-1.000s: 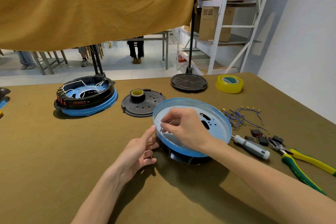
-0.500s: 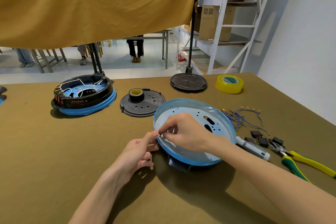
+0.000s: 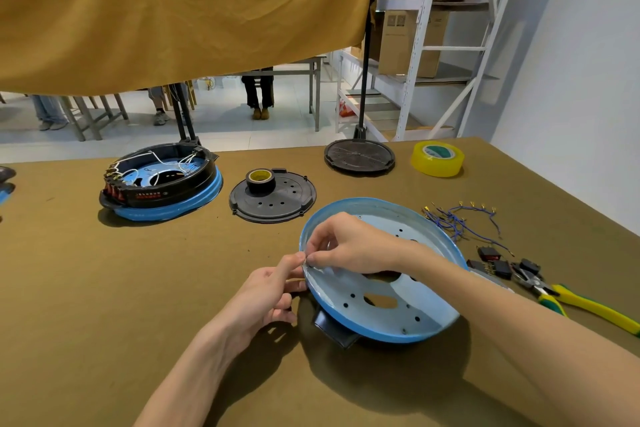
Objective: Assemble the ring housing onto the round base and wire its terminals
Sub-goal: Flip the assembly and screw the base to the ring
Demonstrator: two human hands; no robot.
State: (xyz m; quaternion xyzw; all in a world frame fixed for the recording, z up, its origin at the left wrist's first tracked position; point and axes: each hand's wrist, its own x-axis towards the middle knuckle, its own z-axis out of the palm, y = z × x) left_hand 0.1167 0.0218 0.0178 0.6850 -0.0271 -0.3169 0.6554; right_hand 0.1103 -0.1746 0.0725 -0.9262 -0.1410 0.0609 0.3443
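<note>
A round blue base (image 3: 398, 308) with holes lies tilted on a black part (image 3: 334, 329) in front of me. My left hand (image 3: 266, 298) grips its left rim between thumb and fingers. My right hand (image 3: 349, 246) reaches over the rim and pinches something small and thin at the same spot; what it is I cannot tell. A finished unit, a black ring housing (image 3: 162, 177) with white wires on a blue base, stands at the back left. Loose blue wires with terminals (image 3: 460, 218) lie at the right.
A black perforated disc (image 3: 273, 199) carries a roll of black tape (image 3: 260, 180). A black stand foot (image 3: 359, 156) and yellow tape roll (image 3: 437, 158) sit at the back. Black switches (image 3: 491, 262), pliers (image 3: 571, 298) and a screwdriver lie right. A yellow cloth hangs overhead.
The blue base has tilted up further on its left side and turned. My right hand's fingertips have moved left to the rim, meeting my left thumb.
</note>
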